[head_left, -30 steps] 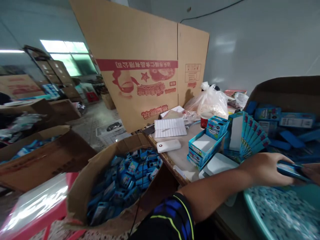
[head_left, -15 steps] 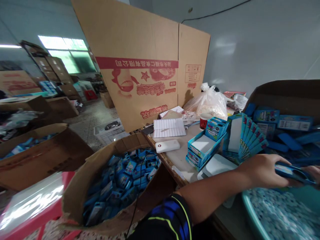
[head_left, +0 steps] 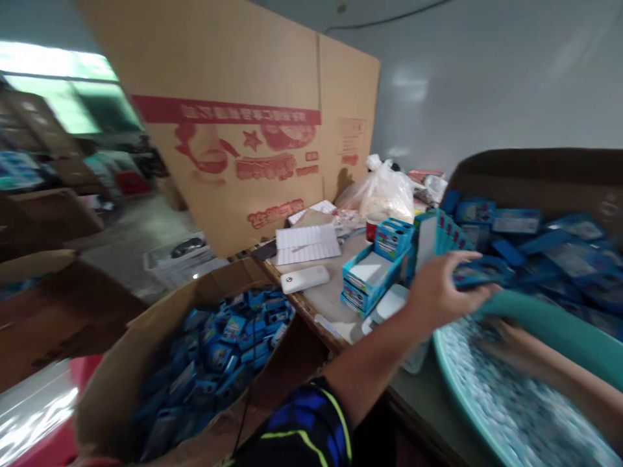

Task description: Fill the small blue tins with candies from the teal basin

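Note:
My left hand (head_left: pixel 445 285) is closed around a small blue candy box (head_left: pixel 481 269), held above the far rim of a turquoise basin (head_left: pixel 530 301). Thumb and fingers grip the box from its left end. Down in the basin, my right hand (head_left: pixel 503 340) reaches into a heap of small wrapped candies (head_left: pixel 516 402). Its fingers are smeared by motion and partly sunk among the pieces, so their grip is unclear. Left of my left hand, a blue display tray (head_left: pixel 370 272) is stacked on the table beside a white scale-like device (head_left: pixel 389 305).
A large carton (head_left: pixel 525 162) of blue boxes stands behind the basin. Another open carton (head_left: pixel 111 363), filled with similar boxes, is below the table's left edge. The table also bears a white device (head_left: pixel 305 279), papers (head_left: pixel 309 245) and a knotted plastic bag (head_left: pixel 387 191). A tall cardboard panel (head_left: pixel 219 71) rises behind.
My right hand has left the blue box and dropped into the candies. My left hand still holds the box. The view has turned to the right, bringing more of the basin in.

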